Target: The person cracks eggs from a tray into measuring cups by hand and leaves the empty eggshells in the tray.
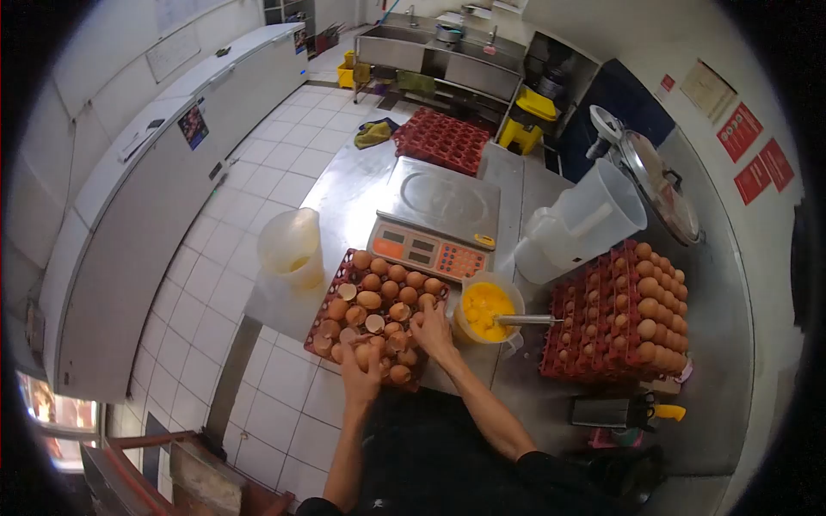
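Evidently, in the head view, the egg tray (333, 299) lies on the person's side of the scale (437, 205), beneath both hands. The left hand (361, 368) bends its fingers narrowly over eggs (397, 273) at the near edge; the right hand (433, 331) curls at the right edge. Whether either grips an egg I cannot tell. The tray sits turned slightly from the scale, looking nearly square, its long axis unclear. Near the scale's right front corner stands a jug (462, 327), its metal utensil (527, 320) pointing right, away from the right hand.
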Available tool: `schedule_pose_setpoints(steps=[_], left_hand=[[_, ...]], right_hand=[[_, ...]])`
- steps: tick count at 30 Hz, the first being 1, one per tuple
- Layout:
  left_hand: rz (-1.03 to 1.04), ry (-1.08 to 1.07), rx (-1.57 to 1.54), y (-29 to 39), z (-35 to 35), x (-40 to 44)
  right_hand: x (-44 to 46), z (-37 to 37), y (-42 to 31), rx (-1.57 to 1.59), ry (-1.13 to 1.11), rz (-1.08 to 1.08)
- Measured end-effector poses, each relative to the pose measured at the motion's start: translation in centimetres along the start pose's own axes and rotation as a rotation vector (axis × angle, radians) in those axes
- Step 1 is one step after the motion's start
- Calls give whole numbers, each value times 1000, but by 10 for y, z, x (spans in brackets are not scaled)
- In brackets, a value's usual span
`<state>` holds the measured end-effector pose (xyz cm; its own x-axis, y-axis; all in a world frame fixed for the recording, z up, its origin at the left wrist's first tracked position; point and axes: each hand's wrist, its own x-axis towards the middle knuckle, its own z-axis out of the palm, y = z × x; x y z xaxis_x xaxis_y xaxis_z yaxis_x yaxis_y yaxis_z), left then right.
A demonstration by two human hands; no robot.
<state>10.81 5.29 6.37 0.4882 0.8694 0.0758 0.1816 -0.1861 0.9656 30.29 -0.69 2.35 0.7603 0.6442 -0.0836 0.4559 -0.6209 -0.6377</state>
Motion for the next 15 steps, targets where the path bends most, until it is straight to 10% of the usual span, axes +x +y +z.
schedule_pose_setpoints(steps=[5,9,11,15], left_hand=[[-16,-38,-186,-20,17,-4],[-14,-65,-205,1,26,22],[-11,-88,-423,37,21,42],[300,9,-292,79,4,78]], right_hand=[[3,-4,10,31,97,-122],[-1,-21,-5,473,83,-92],[0,-40,-24,1351,-195,305],[17,-52,-64,1576,-204,295]])
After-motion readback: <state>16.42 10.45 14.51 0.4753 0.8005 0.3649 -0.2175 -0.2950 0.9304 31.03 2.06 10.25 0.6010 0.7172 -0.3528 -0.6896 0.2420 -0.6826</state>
